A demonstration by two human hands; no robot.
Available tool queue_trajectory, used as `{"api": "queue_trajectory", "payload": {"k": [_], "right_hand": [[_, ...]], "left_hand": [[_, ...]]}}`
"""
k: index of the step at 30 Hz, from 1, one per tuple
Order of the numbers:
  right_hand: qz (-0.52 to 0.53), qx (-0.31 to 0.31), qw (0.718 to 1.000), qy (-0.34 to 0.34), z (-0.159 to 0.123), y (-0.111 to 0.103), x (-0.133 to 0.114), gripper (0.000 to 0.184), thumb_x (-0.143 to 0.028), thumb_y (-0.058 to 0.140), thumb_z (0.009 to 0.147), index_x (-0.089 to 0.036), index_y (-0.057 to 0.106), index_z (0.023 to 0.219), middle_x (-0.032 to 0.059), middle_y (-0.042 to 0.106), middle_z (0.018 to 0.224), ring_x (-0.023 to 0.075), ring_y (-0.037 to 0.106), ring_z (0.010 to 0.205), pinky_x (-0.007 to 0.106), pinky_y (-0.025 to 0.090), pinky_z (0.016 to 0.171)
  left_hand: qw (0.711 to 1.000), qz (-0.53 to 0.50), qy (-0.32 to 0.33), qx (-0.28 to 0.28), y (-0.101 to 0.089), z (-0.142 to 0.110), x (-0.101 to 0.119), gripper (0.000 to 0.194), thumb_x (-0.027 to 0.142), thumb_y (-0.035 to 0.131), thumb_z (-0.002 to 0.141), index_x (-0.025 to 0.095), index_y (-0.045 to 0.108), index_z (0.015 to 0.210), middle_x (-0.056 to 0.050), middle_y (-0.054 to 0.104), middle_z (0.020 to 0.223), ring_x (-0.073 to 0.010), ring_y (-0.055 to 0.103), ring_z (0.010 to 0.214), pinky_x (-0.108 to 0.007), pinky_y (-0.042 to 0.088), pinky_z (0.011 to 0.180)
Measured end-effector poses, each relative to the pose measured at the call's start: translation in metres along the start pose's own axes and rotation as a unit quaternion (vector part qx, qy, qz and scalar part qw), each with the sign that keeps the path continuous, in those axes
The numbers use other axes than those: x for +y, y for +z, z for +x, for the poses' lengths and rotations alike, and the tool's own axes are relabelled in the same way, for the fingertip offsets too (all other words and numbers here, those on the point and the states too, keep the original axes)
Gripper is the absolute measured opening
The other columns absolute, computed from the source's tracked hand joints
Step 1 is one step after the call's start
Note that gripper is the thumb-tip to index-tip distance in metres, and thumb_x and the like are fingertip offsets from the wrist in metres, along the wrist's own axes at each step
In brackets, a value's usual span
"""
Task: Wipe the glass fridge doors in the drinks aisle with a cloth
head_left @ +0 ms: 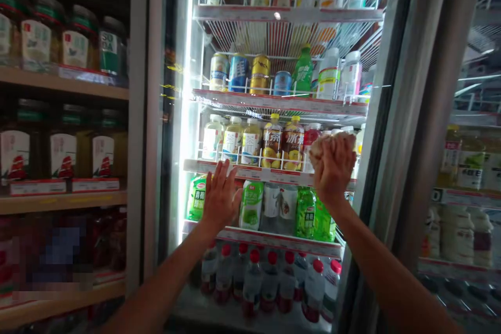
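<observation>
Pale crumpled cloth [315,152]: we're clutching it in our right hand [334,169], up at the clear glass fridge door [254,114], probably wiping. We're holding our left hand [219,198] empty, fingers spread; can't tell if it's touching. Next stroke is likely needing flat, even pressure.

A crumpled off-white cloth [317,150] right of centre looks matt, the tall grey metal upright [426,109] at right smooth, the brown wooden shelf [43,79] upper left matt.
</observation>
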State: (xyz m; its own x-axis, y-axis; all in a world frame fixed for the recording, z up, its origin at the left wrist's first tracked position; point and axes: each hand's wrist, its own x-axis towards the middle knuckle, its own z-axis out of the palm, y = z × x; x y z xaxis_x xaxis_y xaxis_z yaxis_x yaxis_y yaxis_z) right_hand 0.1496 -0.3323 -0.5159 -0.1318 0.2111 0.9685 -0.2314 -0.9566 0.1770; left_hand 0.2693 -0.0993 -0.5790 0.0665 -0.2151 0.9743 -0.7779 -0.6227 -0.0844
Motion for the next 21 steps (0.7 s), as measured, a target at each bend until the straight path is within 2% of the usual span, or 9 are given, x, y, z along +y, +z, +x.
{"api": "queue_trajectory", "payload": {"k": [2,5,7,9,11,13,16,17,21], "right_hand": [[0.027,-0.055,0.996,-0.063,-0.003,0.002,-0.015,0.062,-0.02,0.045,0.086,-0.026,0.021,0.142,0.0069,0.033,0.144,0.0277,0.02,0.136,0.052,0.026,0.107],[0.075,-0.163,0.968,-0.176,-0.004,0.006,-0.037,0.063,-0.021,0.045,0.086,-0.027,0.018,0.143,0.0039,0.039,0.141,0.0226,0.023,0.136,0.045,0.025,0.11],[0.073,-0.156,0.973,-0.154,0.006,0.011,-0.041,0.06,-0.021,0.043,0.087,-0.028,0.019,0.142,0.0036,0.037,0.142,0.0229,0.024,0.135,0.047,0.023,0.111],[0.053,-0.093,0.992,-0.073,0.02,0.019,-0.043,0.057,-0.021,0.041,0.087,-0.027,0.023,0.141,0.0053,0.031,0.145,0.0261,0.021,0.136,0.051,0.022,0.11],[0.049,-0.056,0.996,-0.039,0.026,0.026,-0.05,0.056,-0.021,0.042,0.087,-0.025,0.026,0.14,0.0068,0.029,0.145,0.028,0.018,0.137,0.053,0.022,0.109],[0.073,-0.092,0.987,-0.109,0.022,0.032,-0.066,0.056,-0.02,0.043,0.086,-0.023,0.028,0.14,0.0064,0.033,0.144,0.0261,0.018,0.137,0.05,0.022,0.11],[0.104,-0.163,0.954,-0.229,0.015,0.039,-0.092,0.054,-0.019,0.043,0.086,-0.024,0.03,0.138,0.0031,0.039,0.14,0.0224,0.022,0.136,0.045,0.023,0.111],[0.102,-0.163,0.955,-0.225,0.016,0.042,-0.098,0.054,-0.021,0.044,0.086,-0.024,0.03,0.138,0.003,0.039,0.14,0.0226,0.023,0.135,0.046,0.023,0.111],[0.088,-0.112,0.985,-0.096,0.031,0.053,-0.115,0.057,-0.021,0.045,0.086,-0.024,0.027,0.139,0.0069,0.034,0.143,0.0266,0.02,0.136,0.052,0.021,0.11]], "left_hand": [[1.0,0.001,0.0,0.0,0.001,0.002,0.0,0.057,0.028,0.044,0.085,0.018,0.026,0.138,-0.014,0.028,0.145,-0.0254,0.017,0.138,-0.049,0.018,0.11],[1.0,0.003,0.0,-0.004,0.001,0.003,0.0,0.057,0.029,0.044,0.085,0.019,0.026,0.139,-0.013,0.029,0.145,-0.0252,0.018,0.138,-0.049,0.018,0.11],[1.0,0.006,0.002,0.0,0.0,0.004,-0.004,0.057,0.029,0.044,0.085,0.019,0.026,0.139,-0.013,0.03,0.145,-0.025,0.019,0.137,-0.048,0.018,0.11],[1.0,0.012,0.004,0.005,-0.003,0.004,-0.01,0.057,0.028,0.044,0.085,0.018,0.026,0.139,-0.013,0.031,0.144,-0.025,0.019,0.137,-0.049,0.018,0.11],[1.0,0.021,0.0,0.008,-0.006,0.004,-0.019,0.057,0.029,0.044,0.085,0.018,0.026,0.138,-0.014,0.031,0.144,-0.0254,0.019,0.137,-0.049,0.019,0.11],[1.0,0.029,-0.005,0.009,-0.01,0.004,-0.028,0.057,0.029,0.044,0.085,0.017,0.027,0.138,-0.014,0.03,0.144,-0.0258,0.018,0.137,-0.049,0.019,0.11],[0.999,0.041,-0.004,0.013,-0.018,0.003,-0.041,0.057,0.031,0.044,0.085,0.017,0.027,0.138,-0.014,0.031,0.144,-0.0253,0.019,0.137,-0.048,0.019,0.11],[0.999,0.047,-0.005,0.016,-0.021,0.003,-0.046,0.057,0.031,0.044,0.085,0.018,0.027,0.138,-0.013,0.031,0.144,-0.0249,0.019,0.137,-0.048,0.019,0.11],[0.997,0.073,-0.023,0.028,-0.034,0.001,-0.072,0.057,0.032,0.043,0.086,0.019,0.026,0.139,-0.013,0.031,0.144,-0.0244,0.02,0.137,-0.048,0.019,0.11]]}}
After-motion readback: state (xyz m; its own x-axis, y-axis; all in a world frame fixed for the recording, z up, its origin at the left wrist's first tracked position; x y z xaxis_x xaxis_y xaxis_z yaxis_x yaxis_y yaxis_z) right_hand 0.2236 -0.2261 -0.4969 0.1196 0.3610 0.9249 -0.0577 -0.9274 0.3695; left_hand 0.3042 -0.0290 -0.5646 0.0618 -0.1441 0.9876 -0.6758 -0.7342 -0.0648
